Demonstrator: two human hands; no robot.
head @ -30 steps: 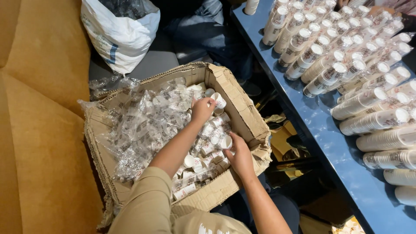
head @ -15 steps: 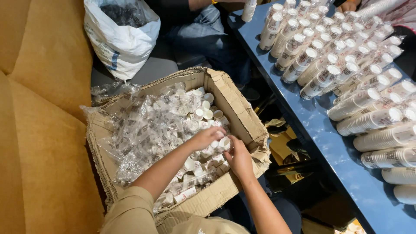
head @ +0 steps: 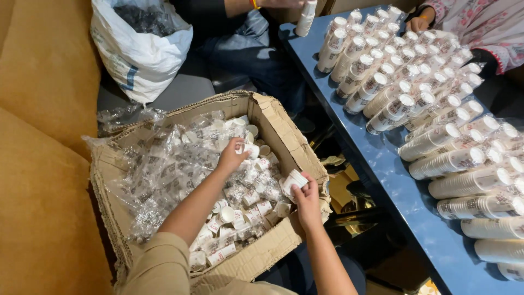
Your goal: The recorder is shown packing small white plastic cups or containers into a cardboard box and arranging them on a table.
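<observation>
Cardboard box (head: 273, 117), hands (both) (head: 233, 155) (head: 305, 199) holding paper cups (head: 295, 179)

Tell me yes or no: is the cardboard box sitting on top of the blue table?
No, the cardboard box sits lower down beside the blue table, which holds only rows of stacked paper cups.

Cardboard box (head: 284, 136): brown, rectangular, flaps open and ragged, sat to the left of the blue table (head: 382, 164). Lined with clear crinkled plastic wrap (head: 158, 175) bearing dark print, which spilled over the box's left and far edges. Inside the box, toward its right half, lay small white paper cups (head: 240, 207) with printed markings.

White plastic sack (head: 142, 54): stood beyond the box's far left corner, mouth open, dark contents visible, a blue mark on its side.

No signs or screens were in view.
</observation>
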